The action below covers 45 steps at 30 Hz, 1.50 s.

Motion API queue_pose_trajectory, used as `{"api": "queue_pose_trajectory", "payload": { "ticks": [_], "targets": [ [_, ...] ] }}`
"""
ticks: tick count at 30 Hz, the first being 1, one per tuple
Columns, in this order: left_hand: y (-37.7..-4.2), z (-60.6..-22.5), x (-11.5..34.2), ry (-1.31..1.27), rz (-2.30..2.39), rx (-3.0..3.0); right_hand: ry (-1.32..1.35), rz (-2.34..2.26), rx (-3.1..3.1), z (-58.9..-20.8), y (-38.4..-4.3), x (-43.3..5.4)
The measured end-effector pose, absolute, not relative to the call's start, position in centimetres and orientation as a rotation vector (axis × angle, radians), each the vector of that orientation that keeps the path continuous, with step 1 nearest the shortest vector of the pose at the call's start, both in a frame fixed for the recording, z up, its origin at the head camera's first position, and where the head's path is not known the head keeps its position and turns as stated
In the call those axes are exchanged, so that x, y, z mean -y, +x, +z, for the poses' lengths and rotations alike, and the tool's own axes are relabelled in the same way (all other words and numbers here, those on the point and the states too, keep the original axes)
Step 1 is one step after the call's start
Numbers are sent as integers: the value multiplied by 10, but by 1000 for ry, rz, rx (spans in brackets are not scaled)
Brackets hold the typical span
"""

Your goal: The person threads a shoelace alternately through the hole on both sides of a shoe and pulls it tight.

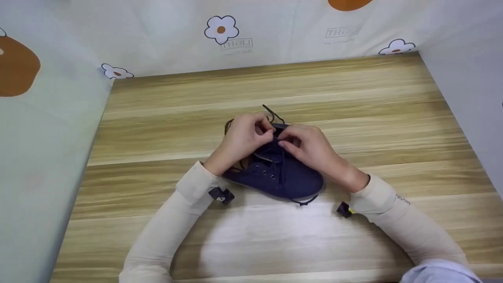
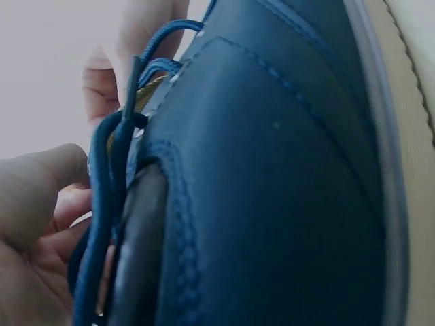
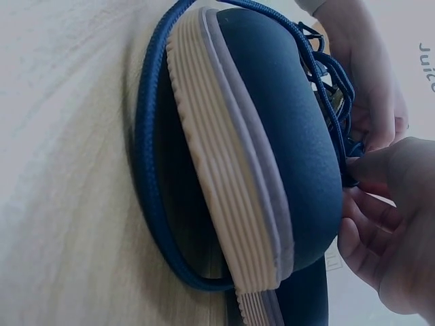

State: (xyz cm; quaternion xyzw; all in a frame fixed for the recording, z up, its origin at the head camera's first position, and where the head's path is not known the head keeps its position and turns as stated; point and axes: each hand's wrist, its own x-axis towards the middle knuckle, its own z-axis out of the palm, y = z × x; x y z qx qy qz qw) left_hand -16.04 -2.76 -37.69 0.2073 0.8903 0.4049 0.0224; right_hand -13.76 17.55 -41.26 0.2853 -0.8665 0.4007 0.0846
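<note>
A navy lace-up shoe (image 1: 302, 179) lies on the table with its toe toward the lower right. My left hand (image 1: 247, 135) is over the shoe's opening, thumb and forefinger pinching a dark blue shoelace near the eyelets. From the other side my right hand (image 1: 308, 145) pinches the shoelace close by, fingertips almost meeting the left ones. In the right wrist view a loop of shoelace (image 3: 146, 149) hangs around the toe, beside the ribbed cream sole (image 3: 217, 156). Strands of shoelace (image 2: 102, 204) run along the opening in the left wrist view. The fingertips partly hide the lacing.
The wood-grain table (image 1: 165, 114) surrounds the shoe. A pale curtain with flower prints (image 1: 165, 47) stands behind and at the sides. Small dark devices (image 1: 222, 195) sit at both sleeve cuffs. One lace end (image 1: 273, 112) sticks up past the shoe's far side.
</note>
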Motion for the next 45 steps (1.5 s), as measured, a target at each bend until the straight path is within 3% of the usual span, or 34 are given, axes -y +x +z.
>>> {"api": "queue_pose_trajectory", "payload": {
  "ticks": [6,18,26,38,41,45],
  "targets": [
    [-166,-382,29,586,1470,-2499,852,1208,2578,-412,-137,-175],
    [-169,-365,52,650,1414,-2283,869,1180,2571,-413,-138,-176],
    [-168,-361,57,621,1374,-2515,865,1184,2576,-414,-138,-176],
    [-170,-339,63,534,2145,-2290,863,1161,2582,-413,-139,-175],
    [-169,-336,66,591,2070,-2451,867,1163,2577,-413,-139,-175],
    [-167,-337,67,696,1548,-2726,870,1169,2569,-413,-138,-175]
  ]
}}
